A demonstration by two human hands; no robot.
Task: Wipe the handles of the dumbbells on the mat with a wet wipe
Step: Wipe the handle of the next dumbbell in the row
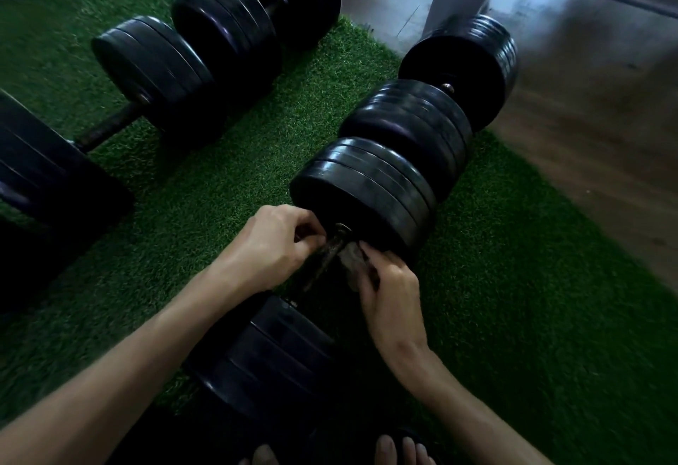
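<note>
The handle of the nearest dumbbell is flanked by both hands on the green turf mat. The left hand is curled against the handle's left side, its grip closed, though what the fingers pinch cannot be told. A dark, soiled wet wipe is held by the curled fingers of the right hand, pressed against the handle's right side. Beyond the hands lies a second dumbbell; further dumbbells lie well to the left.
</note>
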